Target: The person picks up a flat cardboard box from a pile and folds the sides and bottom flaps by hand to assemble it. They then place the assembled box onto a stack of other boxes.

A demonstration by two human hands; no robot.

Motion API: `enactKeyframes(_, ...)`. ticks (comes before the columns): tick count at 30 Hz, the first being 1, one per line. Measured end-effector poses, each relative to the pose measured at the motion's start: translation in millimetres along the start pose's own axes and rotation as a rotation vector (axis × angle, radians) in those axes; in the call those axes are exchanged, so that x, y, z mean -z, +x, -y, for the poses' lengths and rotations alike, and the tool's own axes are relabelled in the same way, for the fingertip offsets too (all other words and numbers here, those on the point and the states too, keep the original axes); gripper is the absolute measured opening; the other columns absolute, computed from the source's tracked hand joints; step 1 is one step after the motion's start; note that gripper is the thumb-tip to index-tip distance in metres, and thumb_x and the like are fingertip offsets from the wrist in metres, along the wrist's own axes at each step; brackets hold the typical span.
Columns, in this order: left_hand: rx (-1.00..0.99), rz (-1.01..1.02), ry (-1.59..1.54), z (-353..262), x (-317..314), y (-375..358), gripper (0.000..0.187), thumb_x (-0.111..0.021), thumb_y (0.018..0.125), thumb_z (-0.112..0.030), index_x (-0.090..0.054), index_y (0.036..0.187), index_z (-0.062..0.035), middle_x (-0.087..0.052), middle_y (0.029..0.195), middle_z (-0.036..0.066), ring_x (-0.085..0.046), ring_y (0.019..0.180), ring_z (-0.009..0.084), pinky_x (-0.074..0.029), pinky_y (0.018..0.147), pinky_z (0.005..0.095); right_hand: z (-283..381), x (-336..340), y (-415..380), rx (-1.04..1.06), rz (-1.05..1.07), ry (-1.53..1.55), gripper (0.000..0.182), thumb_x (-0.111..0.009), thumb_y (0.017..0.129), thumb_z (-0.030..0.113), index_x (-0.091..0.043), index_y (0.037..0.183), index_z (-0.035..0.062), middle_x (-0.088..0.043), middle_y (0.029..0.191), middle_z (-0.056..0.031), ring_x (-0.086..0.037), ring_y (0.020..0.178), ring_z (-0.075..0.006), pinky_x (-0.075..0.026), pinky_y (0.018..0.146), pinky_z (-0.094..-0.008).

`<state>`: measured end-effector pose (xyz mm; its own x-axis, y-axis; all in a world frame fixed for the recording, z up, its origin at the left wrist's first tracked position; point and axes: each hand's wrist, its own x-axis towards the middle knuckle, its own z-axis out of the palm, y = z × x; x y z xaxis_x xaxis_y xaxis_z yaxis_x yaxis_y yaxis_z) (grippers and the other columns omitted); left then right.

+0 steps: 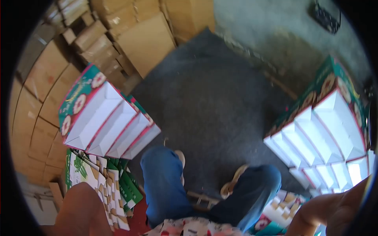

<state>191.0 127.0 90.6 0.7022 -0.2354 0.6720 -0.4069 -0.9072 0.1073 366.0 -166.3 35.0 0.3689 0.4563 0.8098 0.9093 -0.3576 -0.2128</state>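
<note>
My left arm [82, 206] shows at the lower left as a rounded, bent shape beside a pile of flat green-and-white cartons [112, 188]; its fingers are hidden. At the lower right edge, my right hand [354, 202] is near a row of open box trays [323, 175] with white insides, cut off by the frame and dark, so I cannot see its fingers. Green-and-red printed boxes [327, 129] stand stacked above that row, their white sides facing me. On the left stands a similar group of printed boxes [112, 122], above the flat cartons.
Brown cardboard boxes [47, 102] are piled along the left and back. A dark mat [212, 94] covers the floor between the box groups. My jeans [165, 177] and sandals [234, 181] are at the middle bottom. A black bag [327, 17] hangs on the grey wall [271, 31].
</note>
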Motion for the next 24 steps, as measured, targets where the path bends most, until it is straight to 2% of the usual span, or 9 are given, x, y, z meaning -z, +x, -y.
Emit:
enactKeyframes(6,0.040,-0.104,0.018,-13,20,-13,0.051,-0.061,0.085,-0.023,-0.042,0.130,-0.0093,-0.045,0.127,0.019,-0.055,0.107,0.0332,-0.047,0.088,0.0438,24,16,9,-0.054,0.018,-0.055,0.049,-0.061,0.084,0.029,-0.051,0.121,-0.0004,-0.052,0.124,-0.0157,-0.050,0.115,-0.0257,-0.039,0.096,-0.0379)
enactKeyframes(13,0.000,-0.161,-0.006,-12,20,-27,0.049,-0.057,0.088,-0.021,-0.040,0.133,-0.0120,-0.040,0.132,0.017,-0.054,0.108,0.0319,-0.047,0.089,0.0438,32,27,-6,-0.098,0.005,-0.070,0.053,-0.060,0.084,0.035,-0.050,0.122,-0.0017,-0.052,0.125,-0.0174,-0.049,0.117,-0.0281,-0.037,0.099,-0.0394)
enactKeyframes(20,-0.162,-0.243,-0.058,-27,33,-42,0.047,-0.053,0.091,-0.019,-0.038,0.135,-0.0148,-0.035,0.137,0.016,-0.053,0.109,0.0306,-0.048,0.090,0.0438,46,42,-38,-0.129,-0.061,-0.100,0.059,-0.059,0.084,0.040,-0.049,0.122,-0.0029,-0.051,0.126,-0.0190,-0.047,0.119,-0.0305,-0.035,0.101,-0.0409)
enactKeyframes(24,-0.305,-0.364,-0.215,-42,42,-52,0.046,-0.051,0.093,-0.018,-0.036,0.137,-0.0164,-0.033,0.140,0.015,-0.053,0.110,0.0299,-0.048,0.091,0.0438,64,62,-42,-0.115,-0.113,-0.128,0.062,-0.058,0.084,0.044,-0.049,0.122,-0.0036,-0.051,0.126,-0.0200,-0.047,0.120,-0.0319,-0.034,0.102,-0.0417)
